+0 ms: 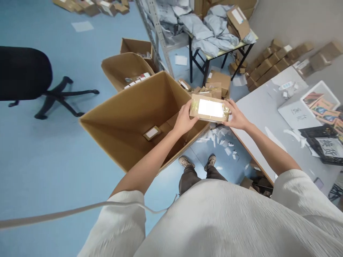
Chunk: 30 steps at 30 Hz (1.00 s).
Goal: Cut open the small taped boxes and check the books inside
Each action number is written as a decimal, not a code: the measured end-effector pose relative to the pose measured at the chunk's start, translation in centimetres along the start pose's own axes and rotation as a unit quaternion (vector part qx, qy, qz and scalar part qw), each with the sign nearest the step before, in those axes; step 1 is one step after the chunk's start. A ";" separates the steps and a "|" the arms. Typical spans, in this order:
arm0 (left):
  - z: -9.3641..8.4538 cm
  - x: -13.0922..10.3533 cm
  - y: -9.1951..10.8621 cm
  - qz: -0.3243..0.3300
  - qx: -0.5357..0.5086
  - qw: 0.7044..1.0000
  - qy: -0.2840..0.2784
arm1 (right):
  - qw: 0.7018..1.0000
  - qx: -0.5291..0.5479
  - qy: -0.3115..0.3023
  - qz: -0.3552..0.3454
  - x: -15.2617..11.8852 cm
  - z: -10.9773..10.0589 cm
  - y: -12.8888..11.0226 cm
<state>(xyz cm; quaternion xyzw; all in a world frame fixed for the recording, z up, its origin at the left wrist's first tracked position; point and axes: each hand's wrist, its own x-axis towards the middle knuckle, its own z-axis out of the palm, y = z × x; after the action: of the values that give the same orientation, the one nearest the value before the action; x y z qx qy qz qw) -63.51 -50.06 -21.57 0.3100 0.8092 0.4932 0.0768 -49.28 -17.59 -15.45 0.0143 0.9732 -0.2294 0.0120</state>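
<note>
Between my two hands is a small taped cardboard box (210, 108) with a white label facing up. My left hand (185, 117) grips its left end, and my right hand (234, 115) grips its right end. The box is held above the right rim of a large open cardboard carton (125, 121). Inside that carton, another small labelled box (152, 133) lies on the bottom. My left forearm crosses over the carton and hides part of its near side.
Two more open cartons (112, 71) stand behind the large one. At right is a white table (257, 103) with a white bin (297, 110) and a black crate (313, 139). Paper scraps (219, 139) litter the floor. A black chair (26, 73) stands left; a cable (80, 208) crosses below.
</note>
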 end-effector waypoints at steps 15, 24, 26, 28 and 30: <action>26.4 4.2 10.3 0.000 -0.021 0.980 -0.200 | 0.968 0.026 0.066 0.242 -21.7 -1.3 15.0; 33.4 4.1 12.4 0.034 0.032 0.963 -0.265 | 0.938 0.102 0.083 0.322 -27.2 1.0 18.8; 33.9 4.4 12.7 0.041 0.049 0.962 -0.264 | 0.936 0.113 0.084 0.323 -27.8 1.2 19.2; 34.2 4.8 12.8 0.049 0.065 0.962 -0.262 | 0.935 0.103 0.081 0.330 -28.0 1.2 19.4; 34.2 5.3 12.7 0.052 0.076 0.960 -0.265 | 0.936 0.081 0.069 0.336 -27.9 1.2 19.4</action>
<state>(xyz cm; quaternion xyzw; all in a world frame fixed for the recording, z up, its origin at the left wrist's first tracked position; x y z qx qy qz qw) -47.57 -17.25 -27.04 0.4758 0.7777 0.3341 0.2391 -20.71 -1.42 -24.35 0.3572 0.8880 -0.2889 0.0196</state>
